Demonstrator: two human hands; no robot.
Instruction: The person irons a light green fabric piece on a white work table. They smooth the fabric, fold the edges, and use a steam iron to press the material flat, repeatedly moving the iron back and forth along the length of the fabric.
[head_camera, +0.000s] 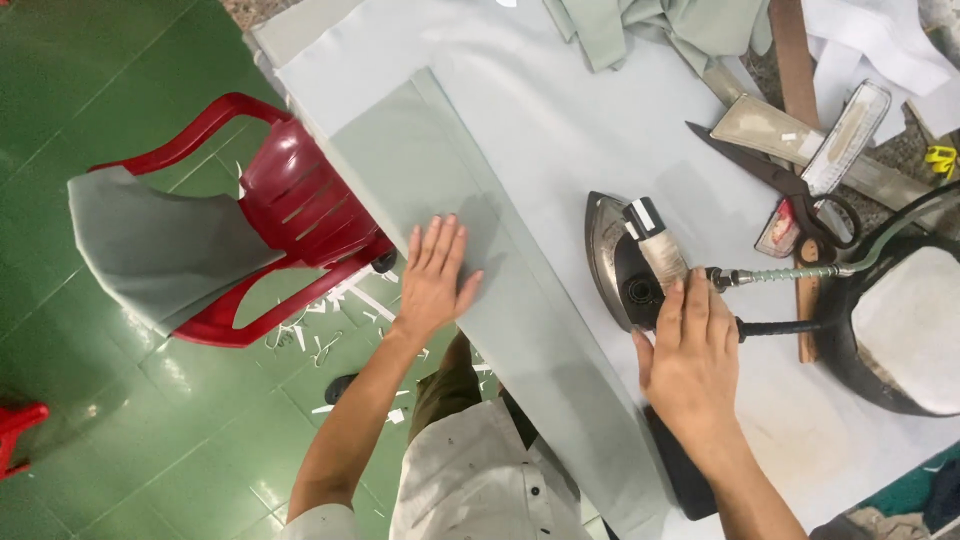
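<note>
A long strip of grey-green fabric (440, 180) lies along the near edge of the pale cloth-covered table (560, 100). My left hand (432, 275) rests flat on this strip, fingers spread, holding nothing. An electric iron (625, 255) with a dark body and a tape-wrapped handle stands on the table to the right of the strip. My right hand (690, 355) lies over the rear of the iron's handle, fingers extended, where the spring-guarded cord comes out. Whether the fingers grip the handle is unclear.
Black scissors (790, 185) lie right of the iron beside a flat clear-cased tool (840, 140). Folded grey-green pieces (650, 25) lie at the far edge. A dark padded stand (900, 330) sits at right. A red plastic chair (290, 210) draped with grey fabric stands on the green floor.
</note>
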